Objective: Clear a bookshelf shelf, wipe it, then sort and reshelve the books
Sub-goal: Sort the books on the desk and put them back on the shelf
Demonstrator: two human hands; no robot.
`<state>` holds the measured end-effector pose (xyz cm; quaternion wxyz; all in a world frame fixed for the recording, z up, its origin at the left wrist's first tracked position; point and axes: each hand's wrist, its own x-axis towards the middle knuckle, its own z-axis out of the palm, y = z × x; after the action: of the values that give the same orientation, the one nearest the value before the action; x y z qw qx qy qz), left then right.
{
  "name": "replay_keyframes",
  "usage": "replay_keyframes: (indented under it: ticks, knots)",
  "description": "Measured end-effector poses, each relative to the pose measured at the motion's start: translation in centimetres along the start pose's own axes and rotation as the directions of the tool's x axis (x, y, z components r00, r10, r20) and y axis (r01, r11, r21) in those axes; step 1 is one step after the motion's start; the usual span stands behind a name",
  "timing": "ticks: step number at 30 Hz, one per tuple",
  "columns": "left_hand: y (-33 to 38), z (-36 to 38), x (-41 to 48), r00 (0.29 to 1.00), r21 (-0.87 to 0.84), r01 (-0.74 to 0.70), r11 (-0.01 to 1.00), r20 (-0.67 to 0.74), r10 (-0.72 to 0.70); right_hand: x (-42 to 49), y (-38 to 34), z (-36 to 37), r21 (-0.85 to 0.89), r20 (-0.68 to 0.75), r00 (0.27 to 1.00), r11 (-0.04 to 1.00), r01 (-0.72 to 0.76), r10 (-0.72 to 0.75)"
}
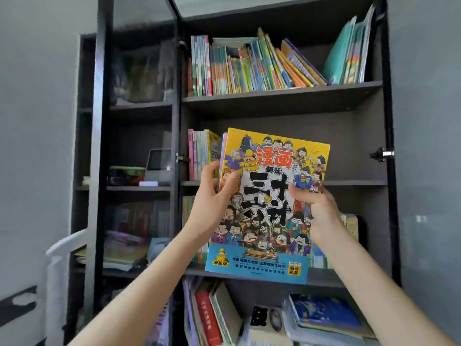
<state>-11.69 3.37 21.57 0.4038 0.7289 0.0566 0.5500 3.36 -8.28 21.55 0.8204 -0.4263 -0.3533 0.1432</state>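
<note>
Book [264, 208], yellow paperback comic with cartoon figures, large black characters and a blue bottom band, held in air before the middle shelf [354, 182] of the black bookshelf [282, 99]. Cover faces camera; long axis near upright, top leaning slightly right. Left hand [212, 196] grips its left edge, right hand [316, 208] its right edge, thumbs on cover.

Hands: two, left hand [214, 196] and right hand [314, 208].
Bookcase [282, 96]: one, two bays.
Right bay: three shelf boards, four compartments, books in each.
Top-shelf books [249, 68]: dozens, too tightly packed to count.
Held stack [269, 208]: one yellow comic in front, more behind, number unclear.
Metal hinges [381, 154]: two.
</note>
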Motion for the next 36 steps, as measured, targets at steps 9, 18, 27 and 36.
replay_keyframes:
  ticks: [9,18,27,36]
  knots:
    - [-6.7,2.6,15.1,0.998,0.048,-0.017,0.999,-0.067,0.02,17.7,0.0,3.3,-0.025,0.102,0.98,0.984,0.176,-0.173]
    - [-14.5,4.8,32.0,0.832,0.35,-0.037,0.936,-0.509,0.224,34.6,5.6,9.6,-0.624,0.31,0.839,0.569,0.535,-0.448]
    - [-22.6,6.3,38.9,0.8,0.462,0.175,0.869,-0.582,0.148,42.2,12.7,12.9,-0.755,0.553,0.833,0.432,0.493,0.015]
    - [-26.9,5.1,41.1,0.829,0.559,0.178,0.81,-0.529,0.183,44.8,16.1,13.9,-0.65,0.667,0.697,0.664,0.37,0.264]
